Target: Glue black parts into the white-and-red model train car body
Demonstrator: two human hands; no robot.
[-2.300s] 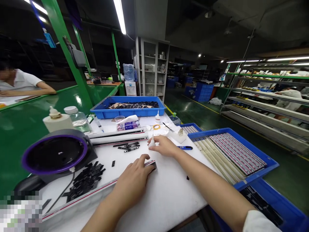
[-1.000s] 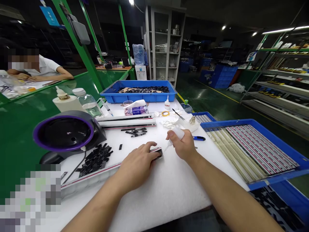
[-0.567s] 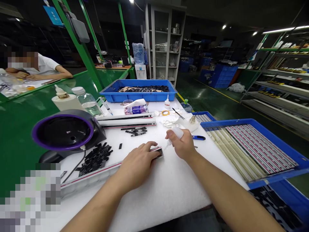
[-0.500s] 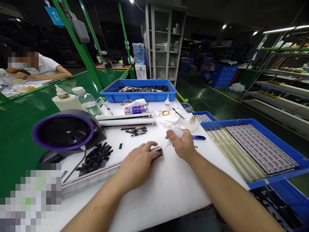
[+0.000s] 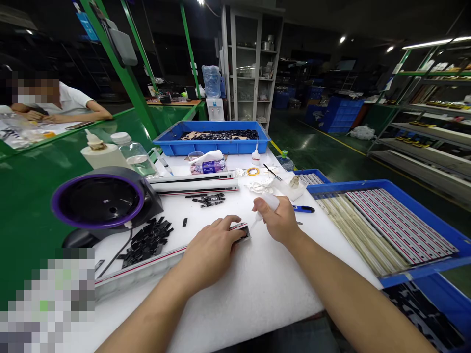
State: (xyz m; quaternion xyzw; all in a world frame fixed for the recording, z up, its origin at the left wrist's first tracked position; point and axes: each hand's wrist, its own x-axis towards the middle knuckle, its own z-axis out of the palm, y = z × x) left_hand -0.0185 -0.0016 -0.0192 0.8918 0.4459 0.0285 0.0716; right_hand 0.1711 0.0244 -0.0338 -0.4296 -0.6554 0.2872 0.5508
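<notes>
My left hand (image 5: 213, 252) is closed over the near-right end of a long white strip with a red line (image 5: 147, 261), its thumb and fingers around the dark end piece. The strip runs diagonally down to the left. My right hand (image 5: 281, 220) grips a small white squeeze bottle (image 5: 270, 201). Its thin nozzle points down and left, close to the strip's end; whether the tip touches cannot be made out. Beyond the strip lies a pile of small black pieces (image 5: 149, 240), and one single black piece (image 5: 185, 222) lies apart from it.
A black fan with a purple rim (image 5: 97, 198) stands at left. Two more strips (image 5: 195, 187) lie behind. At the back sits a blue tray (image 5: 211, 147) of black parts; another blue tray (image 5: 390, 184) at right holds rows of strips. A person (image 5: 73, 103) sits far left.
Both hands, the bottle and the strip hold nearly the same position. The whole view has shifted very slightly.
</notes>
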